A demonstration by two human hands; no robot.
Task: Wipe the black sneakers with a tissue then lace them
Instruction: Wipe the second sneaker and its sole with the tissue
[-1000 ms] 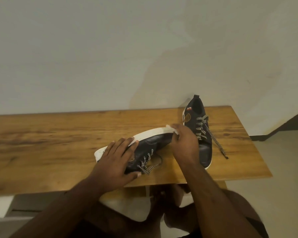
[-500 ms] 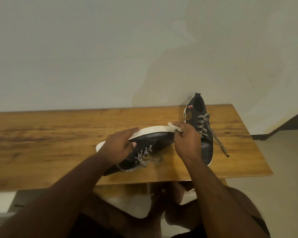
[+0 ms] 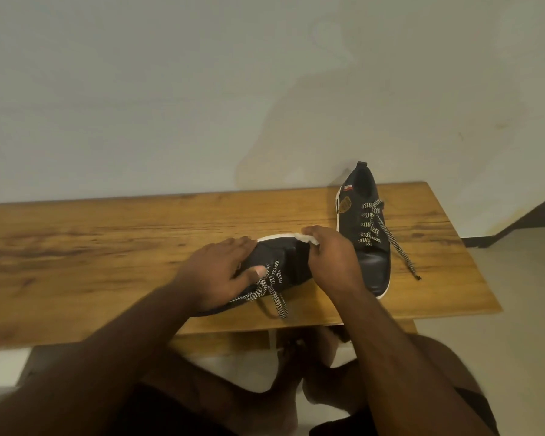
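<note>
A black sneaker [image 3: 285,262] with a white sole lies tipped on its side on the wooden table [image 3: 107,247], its black-and-white laces hanging loose toward me. My left hand [image 3: 221,272] grips it over the top, thumb by the laces. My right hand [image 3: 334,262] pinches a small white tissue [image 3: 307,238] against the sneaker's white sole edge at its right end. The second black sneaker [image 3: 364,234] stands upright to the right, toe toward me, with one lace end trailing on the table.
The table's near edge and right edge are close to the sneakers. A pale wall stands right behind the table. My crossed legs [image 3: 265,388] are below the table, on a light floor.
My left hand has shifted along the sneaker toward its middle and rolled it, so its laces now face me. My right hand with the tissue has stayed at the sole edge.
</note>
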